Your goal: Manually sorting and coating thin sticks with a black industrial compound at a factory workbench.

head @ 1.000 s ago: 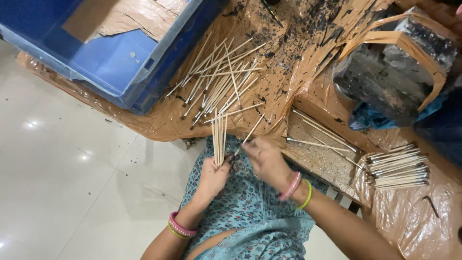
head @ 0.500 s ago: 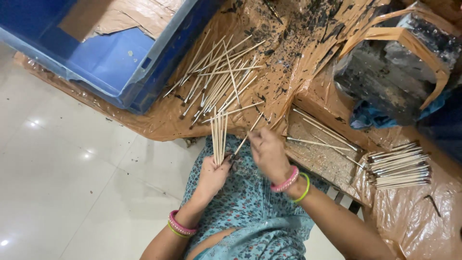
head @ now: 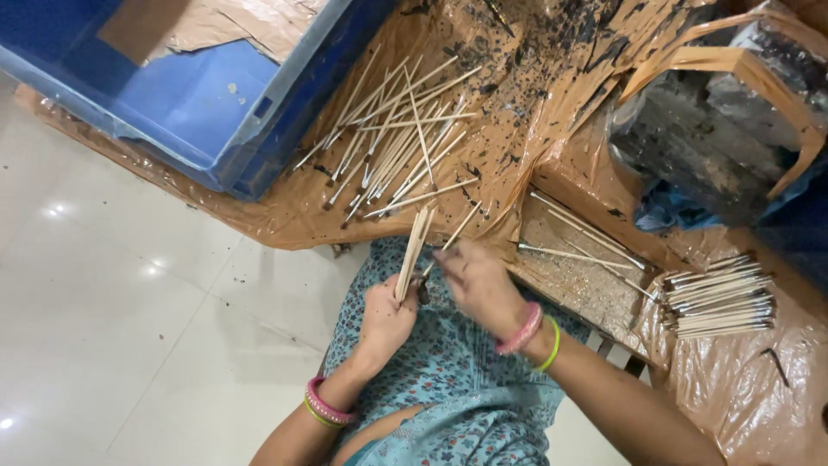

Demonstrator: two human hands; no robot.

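The left hand [head: 384, 315] is closed around a small bundle of thin sticks [head: 411, 255], which stands almost upright above the lap. Just right of this bundle, the right hand [head: 479, 280] pinches one single stick [head: 455, 235] between the fingers. Beyond the bundle, many loose sticks [head: 392, 142] lie spread on the brown plastic sheet [head: 285, 216]. Further left of them stands a blue crate [head: 216, 103]. Far right of the bundle lies a neat stack of dark-tipped sticks [head: 720, 298].
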